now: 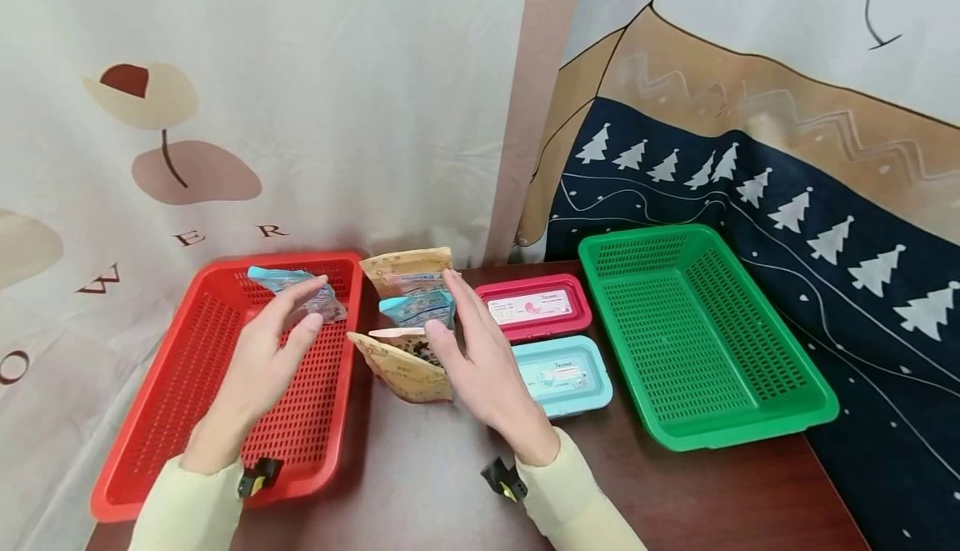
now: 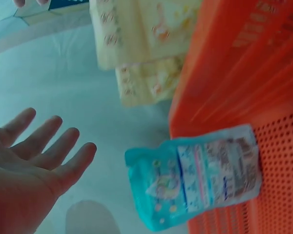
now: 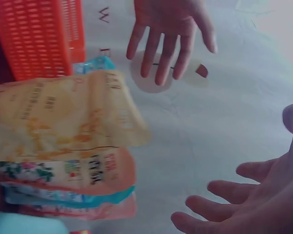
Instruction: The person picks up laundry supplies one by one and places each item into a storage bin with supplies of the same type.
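In the head view my left hand (image 1: 251,368) hovers over the red basket (image 1: 345,451), fingers apart and empty. A blue-topped pouch (image 2: 195,178) leans upright inside that basket, apart from this hand in the left wrist view. My right hand (image 1: 491,372) is spread beside a row of standing pouches, holding nothing. A tan pouch (image 1: 405,263) stands at the back of the row, a blue pouch (image 1: 412,309) in the middle and another tan pouch (image 1: 405,372) in front. In the right wrist view a flower-printed pouch (image 3: 88,173) shows among them; my right fingers are clear of the stack.
Right of the pouches lie a magenta lidded box (image 1: 532,308) and a light blue lidded box (image 1: 566,380), both labelled. A green basket (image 1: 697,443) stands farther right on the brown table (image 1: 420,484). Printed curtains (image 1: 375,117) hang behind.
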`<state>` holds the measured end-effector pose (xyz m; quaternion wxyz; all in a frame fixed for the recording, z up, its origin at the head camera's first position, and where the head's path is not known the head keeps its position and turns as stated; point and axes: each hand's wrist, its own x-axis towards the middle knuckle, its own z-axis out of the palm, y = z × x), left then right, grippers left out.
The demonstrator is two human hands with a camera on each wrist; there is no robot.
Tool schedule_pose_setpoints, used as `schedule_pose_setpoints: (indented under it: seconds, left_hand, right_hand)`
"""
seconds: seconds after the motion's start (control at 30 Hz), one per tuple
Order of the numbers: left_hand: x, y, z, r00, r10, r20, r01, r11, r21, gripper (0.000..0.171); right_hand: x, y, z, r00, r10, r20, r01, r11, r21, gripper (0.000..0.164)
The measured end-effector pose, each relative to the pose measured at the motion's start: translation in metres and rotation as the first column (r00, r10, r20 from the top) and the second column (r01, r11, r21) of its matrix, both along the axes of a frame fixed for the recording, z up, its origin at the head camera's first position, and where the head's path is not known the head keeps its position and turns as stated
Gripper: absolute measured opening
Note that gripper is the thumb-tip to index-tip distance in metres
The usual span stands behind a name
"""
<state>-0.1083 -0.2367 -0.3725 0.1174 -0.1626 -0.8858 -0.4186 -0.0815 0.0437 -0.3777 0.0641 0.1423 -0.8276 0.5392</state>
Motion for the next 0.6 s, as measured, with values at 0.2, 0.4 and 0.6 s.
schedule_pose_setpoints:
  seconds: [0.2, 0.4, 0.6]
  left_hand:
    - [0.009, 0.01, -0.016, 0.997, -0.067, 0.036, 0.065, 0.996, 0.056, 0.052]
    - [0.015, 0.014, -0.023, 0.991, -0.084, 0.101, 0.08, 0.996, 0.051, 0.06]
    - [0.021, 0.02, -0.016, 0.968, -0.046, 0.246, 0.067, 0.995, -0.074, 0.076]
  right_hand:
    - [0.011, 0.0, -0.013, 0.999, -0.008, 0.034, 0.009, 1.0, -0.021, 0.076]
    - [0.018, 0.002, -0.024, 0.998, -0.033, 0.049, 0.034, 0.999, -0.001, 0.087]
    - [0.022, 0.005, -0.036, 0.996, -0.072, 0.06, 0.07, 0.997, 0.036, 0.097]
